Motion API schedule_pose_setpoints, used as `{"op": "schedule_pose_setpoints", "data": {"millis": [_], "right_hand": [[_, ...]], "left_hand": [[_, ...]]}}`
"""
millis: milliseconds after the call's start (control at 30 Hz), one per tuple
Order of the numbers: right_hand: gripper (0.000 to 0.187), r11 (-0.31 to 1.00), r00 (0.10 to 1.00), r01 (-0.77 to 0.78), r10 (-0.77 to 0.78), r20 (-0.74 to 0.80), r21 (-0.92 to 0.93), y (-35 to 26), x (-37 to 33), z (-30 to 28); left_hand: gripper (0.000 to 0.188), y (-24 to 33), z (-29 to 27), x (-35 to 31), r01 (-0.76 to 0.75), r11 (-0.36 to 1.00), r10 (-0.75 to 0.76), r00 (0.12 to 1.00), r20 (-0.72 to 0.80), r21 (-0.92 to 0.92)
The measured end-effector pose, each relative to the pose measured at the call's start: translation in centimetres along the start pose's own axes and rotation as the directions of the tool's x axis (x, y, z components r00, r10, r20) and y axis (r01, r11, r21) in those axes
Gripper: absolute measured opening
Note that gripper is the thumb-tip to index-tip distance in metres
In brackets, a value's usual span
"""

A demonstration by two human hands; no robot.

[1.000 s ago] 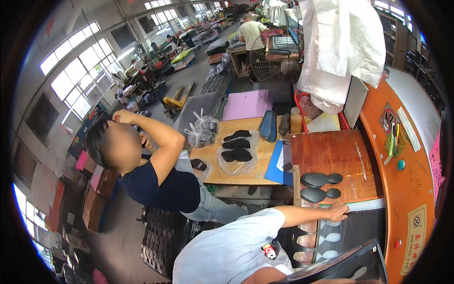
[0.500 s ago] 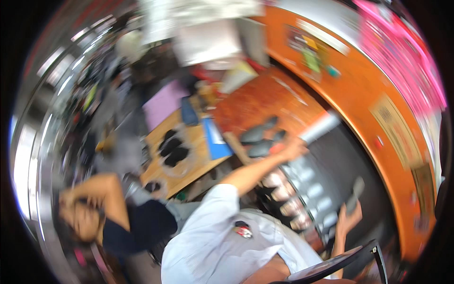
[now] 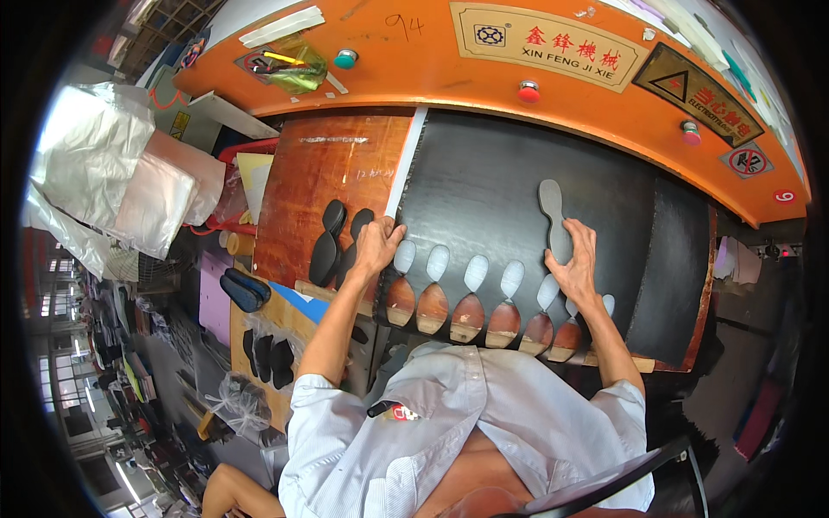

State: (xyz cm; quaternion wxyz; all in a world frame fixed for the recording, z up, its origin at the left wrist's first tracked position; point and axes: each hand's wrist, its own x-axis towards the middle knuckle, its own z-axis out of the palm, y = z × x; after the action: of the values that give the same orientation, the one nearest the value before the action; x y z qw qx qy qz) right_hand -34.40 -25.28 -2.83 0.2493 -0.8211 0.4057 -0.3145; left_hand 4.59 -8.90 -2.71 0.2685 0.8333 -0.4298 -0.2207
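Note:
A black sheet (image 3: 484,164) lies on the work surface before me, with a row of sole-shaped cut-outs (image 3: 503,319) along its near side. Brown board shows through their lower halves, pale patches through the upper ones. My right hand (image 3: 574,263) grips a grey sole-shaped piece (image 3: 550,203) by its near end, over the sheet behind the cut-outs. At the sheet's left edge, my left hand (image 3: 376,248) has its fingers bent on that edge. Beside it, dark shoe soles (image 3: 326,250) lie on a reddish-brown board (image 3: 302,164); the hand partly covers some.
An orange machine beam (image 3: 389,60) with buttons spans the far side. Plastic-wrapped stacks (image 3: 112,164) stand at far left. Nearer, a wooden side table (image 3: 246,324) bears bagged dark pieces (image 3: 269,354) and a blue-black pair of soles (image 3: 244,289). Another person's arm (image 3: 237,492) shows at lower left.
My view has turned toward the machine and sharpened. The right hand, with the grey piece, is now farther in over the sheet. My left hand remains near the sheet's left edge.

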Motion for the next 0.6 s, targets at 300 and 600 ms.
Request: {"op": "schedule_pose_setpoints", "data": {"millis": [300,600], "right_hand": [[0.06,0.969,0.991,-0.07,0.094,-0.094,0.237,-10.4,3.5,10.6],[0.059,0.967,0.953,-0.173,0.212,-0.215,0.185,-18.0,7.6,23.2]], "left_hand": [[0.036,0.0,-0.9,-0.3,-0.139,0.99,0.138,0.989,0.058,0.018],[0.02,-0.7,-1.0,-0.4,-0.26,0.965,0.257,0.964,0.071,0.043]]}}
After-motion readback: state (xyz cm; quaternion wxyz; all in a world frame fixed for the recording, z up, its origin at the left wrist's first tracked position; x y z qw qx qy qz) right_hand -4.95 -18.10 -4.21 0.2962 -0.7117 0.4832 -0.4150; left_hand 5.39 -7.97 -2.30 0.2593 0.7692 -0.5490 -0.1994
